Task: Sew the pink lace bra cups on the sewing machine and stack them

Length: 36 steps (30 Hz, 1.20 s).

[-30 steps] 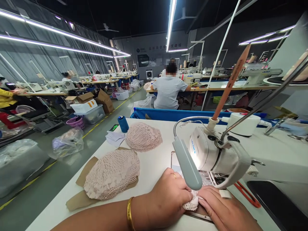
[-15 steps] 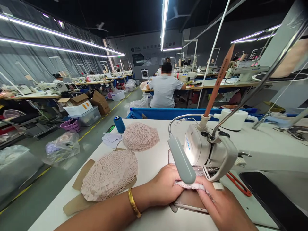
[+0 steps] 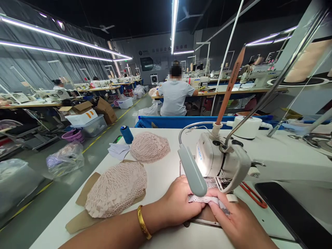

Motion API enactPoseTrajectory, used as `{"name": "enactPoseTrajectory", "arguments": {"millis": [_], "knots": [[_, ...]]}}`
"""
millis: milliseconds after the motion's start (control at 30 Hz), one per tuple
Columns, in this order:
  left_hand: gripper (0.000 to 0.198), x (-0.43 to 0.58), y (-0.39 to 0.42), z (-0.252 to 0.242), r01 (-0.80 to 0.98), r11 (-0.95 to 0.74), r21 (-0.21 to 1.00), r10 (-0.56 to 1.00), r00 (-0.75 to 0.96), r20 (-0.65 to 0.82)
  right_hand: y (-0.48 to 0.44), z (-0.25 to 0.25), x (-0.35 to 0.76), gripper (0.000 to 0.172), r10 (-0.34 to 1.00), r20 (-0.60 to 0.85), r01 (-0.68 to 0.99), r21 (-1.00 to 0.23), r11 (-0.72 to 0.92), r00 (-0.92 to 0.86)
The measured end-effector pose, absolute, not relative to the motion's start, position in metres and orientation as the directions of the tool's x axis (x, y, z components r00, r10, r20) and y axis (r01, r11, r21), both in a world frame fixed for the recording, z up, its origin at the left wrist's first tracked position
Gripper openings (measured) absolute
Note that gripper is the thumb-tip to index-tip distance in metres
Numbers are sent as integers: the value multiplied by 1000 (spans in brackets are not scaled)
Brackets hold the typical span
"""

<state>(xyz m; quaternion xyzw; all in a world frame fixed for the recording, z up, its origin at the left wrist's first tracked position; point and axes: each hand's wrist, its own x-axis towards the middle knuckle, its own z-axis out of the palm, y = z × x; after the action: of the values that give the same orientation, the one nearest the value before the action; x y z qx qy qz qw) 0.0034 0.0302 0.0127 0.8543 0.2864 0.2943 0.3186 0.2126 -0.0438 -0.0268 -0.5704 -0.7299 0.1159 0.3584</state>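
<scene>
Pale pink lace fabric (image 3: pixel 197 199) is gathered between my two hands, just in front of the needle area of a white sewing machine (image 3: pixel 211 155). My left hand (image 3: pixel 178 200), with a gold bracelet at the wrist, pinches the lace from the left. From the right, my right hand (image 3: pixel 233 214) grips its other side, thumb toward the left one. Under my hands shows a brown piece with a pale edge (image 3: pixel 207 216). A grey lamp head (image 3: pixel 193 173) hides the left fingertips and part of the stitching area.
Two stacks of lace pieces (image 3: pixel 116 190) lie left, one over brown sheets (image 3: pixel 83 221). Nearby are a blue thread spool (image 3: pixel 127 135) and white scraps (image 3: pixel 118 150). Orange thread snips (image 3: pixel 254 195) and a black phone-like slab (image 3: pixel 290 211) lie right. A co-worker (image 3: pixel 173 95) sits ahead.
The view has shifted slightly. My left thumb has come closer to my right thumb over the lace, and less of the brown piece shows between my hands.
</scene>
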Motion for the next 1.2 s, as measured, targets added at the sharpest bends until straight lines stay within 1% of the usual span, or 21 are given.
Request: {"name": "enactPoseTrajectory", "arguments": {"millis": [100,167,200,300,367,433,567,667,733,867,933,1000,1067,1133,1200], "knots": [[10,-5,25,11,320,-791,521,554,735,390,-44,-17,223,24,836,406,746,-407,528,-370],[8,-13,19,8,311,-866,391,465,788,404,-45,-13,231,27,755,373,708,-284,646,-539],[8,-17,16,7,303,-890,340,430,806,407,-46,-12,234,30,724,355,695,-231,681,-592],[9,-25,8,4,294,-926,235,370,830,418,-47,-12,239,35,670,309,683,-83,726,-675],[10,-26,6,5,302,-932,200,360,833,421,-47,-12,239,34,649,283,675,-8,738,-706],[10,-26,6,9,313,-931,188,364,830,422,-46,-12,238,33,639,278,673,35,739,-717],[10,-25,8,13,338,-924,177,381,838,390,-45,-13,238,36,630,354,687,52,725,-691],[7,-25,12,8,351,-921,170,390,820,418,-44,-18,239,38,632,410,708,50,704,-658],[7,-25,15,4,367,-916,162,400,803,441,-43,-23,240,41,642,423,724,51,688,-640],[10,-24,20,2,381,-918,107,387,807,446,-43,-26,241,46,682,442,773,39,634,-582],[11,-24,21,5,361,-927,98,365,813,453,-43,-23,241,49,669,454,770,63,634,-588],[11,-25,20,9,316,-942,111,331,835,440,-44,-18,241,49,633,461,737,69,673,-621],[9,-26,18,12,270,-955,121,296,870,394,-44,-13,241,46,629,450,713,24,700,-633],[9,-26,16,14,249,-960,124,278,892,355,-45,-10,241,40,655,432,712,-39,701,-620],[10,-27,15,15,244,-962,119,270,901,340,-45,-10,242,38,678,409,720,-68,690,-611]]}}
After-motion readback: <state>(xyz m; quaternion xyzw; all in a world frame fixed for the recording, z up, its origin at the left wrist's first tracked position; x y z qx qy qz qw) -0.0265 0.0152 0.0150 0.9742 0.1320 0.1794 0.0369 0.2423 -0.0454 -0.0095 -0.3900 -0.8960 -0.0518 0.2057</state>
